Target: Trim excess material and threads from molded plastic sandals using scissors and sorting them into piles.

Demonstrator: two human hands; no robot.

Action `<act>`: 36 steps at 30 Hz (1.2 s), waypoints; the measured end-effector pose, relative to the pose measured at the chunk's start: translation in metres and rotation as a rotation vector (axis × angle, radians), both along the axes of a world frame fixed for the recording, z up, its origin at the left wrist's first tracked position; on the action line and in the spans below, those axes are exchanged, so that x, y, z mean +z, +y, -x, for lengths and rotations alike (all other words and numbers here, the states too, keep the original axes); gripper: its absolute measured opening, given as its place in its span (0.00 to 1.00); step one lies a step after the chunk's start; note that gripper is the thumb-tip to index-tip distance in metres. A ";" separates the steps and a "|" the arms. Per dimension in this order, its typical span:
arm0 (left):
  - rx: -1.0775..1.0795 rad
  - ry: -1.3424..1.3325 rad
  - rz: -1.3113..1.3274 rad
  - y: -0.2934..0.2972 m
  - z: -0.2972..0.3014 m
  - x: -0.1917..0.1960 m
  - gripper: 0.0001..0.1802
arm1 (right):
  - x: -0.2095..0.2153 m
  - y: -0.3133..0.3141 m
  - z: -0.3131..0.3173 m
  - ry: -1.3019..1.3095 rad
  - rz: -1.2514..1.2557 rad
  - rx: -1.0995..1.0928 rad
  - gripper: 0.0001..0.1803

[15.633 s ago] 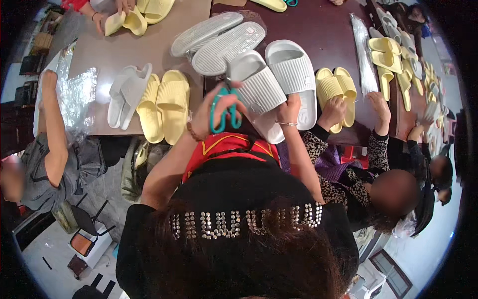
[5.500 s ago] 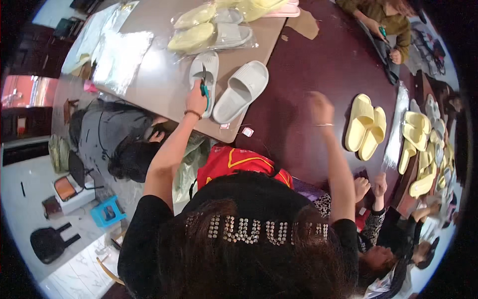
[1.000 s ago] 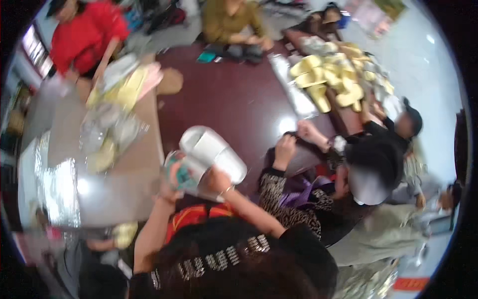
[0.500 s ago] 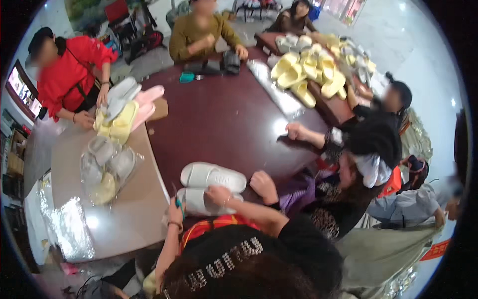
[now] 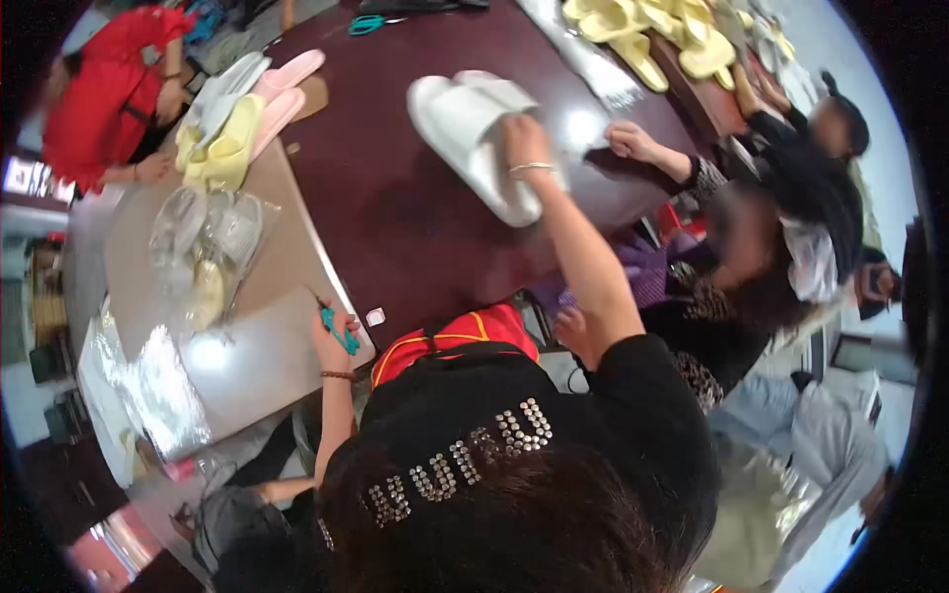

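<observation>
My right hand (image 5: 526,143), a bracelet at its wrist, is closed on a pair of white slippers (image 5: 457,124) over the far part of the dark red table (image 5: 386,198). Its fingers are at the strap; motion blurs the pair, and one slipper partly hides the other. My left hand (image 5: 324,344) rests near the table's front edge, closed around teal-handled scissors (image 5: 348,340) whose tips point away from me. Close by that hand lies a small white tag (image 5: 375,316).
Pink slippers (image 5: 287,84) and yellow slippers (image 5: 222,148) lie left, behind bagged slippers (image 5: 232,232). Another pair of teal scissors (image 5: 366,25) lies at the far edge. More yellow slippers (image 5: 643,59) are piled far right. A co-worker's hand (image 5: 638,141) is right of my right hand.
My right hand has carried the white slippers away from the front edge, toward the far side. My left hand still holds the scissors, lower and more open to view. The view has tilted downward.
</observation>
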State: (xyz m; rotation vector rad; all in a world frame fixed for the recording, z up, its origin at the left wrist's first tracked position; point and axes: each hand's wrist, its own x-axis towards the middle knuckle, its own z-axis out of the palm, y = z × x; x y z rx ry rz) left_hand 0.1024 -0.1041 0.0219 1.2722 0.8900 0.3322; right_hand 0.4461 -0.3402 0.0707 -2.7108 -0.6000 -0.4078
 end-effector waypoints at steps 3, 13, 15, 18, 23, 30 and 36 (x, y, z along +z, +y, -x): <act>0.049 -0.029 0.073 -0.015 -0.003 -0.006 0.20 | -0.029 -0.058 -0.033 -0.037 0.095 0.072 0.09; 0.063 0.135 -0.079 -0.035 0.031 -0.010 0.21 | -0.071 -0.004 0.072 -0.039 -0.318 0.244 0.24; 0.017 0.201 -0.248 -0.028 0.033 -0.007 0.18 | -0.065 0.028 0.113 0.134 -0.445 0.422 0.19; -0.039 0.117 -0.417 -0.007 0.046 -0.030 0.16 | -0.058 0.060 0.160 0.460 -0.535 0.423 0.11; 0.229 -0.025 -0.128 0.028 0.068 -0.017 0.21 | -0.060 0.067 0.200 0.513 -0.515 0.553 0.11; 0.293 -0.038 0.059 0.059 0.070 -0.011 0.19 | -0.070 0.052 0.210 0.674 -0.536 0.292 0.13; 0.075 0.040 0.015 0.070 0.068 -0.010 0.19 | -0.076 0.053 0.220 0.686 -0.481 0.106 0.13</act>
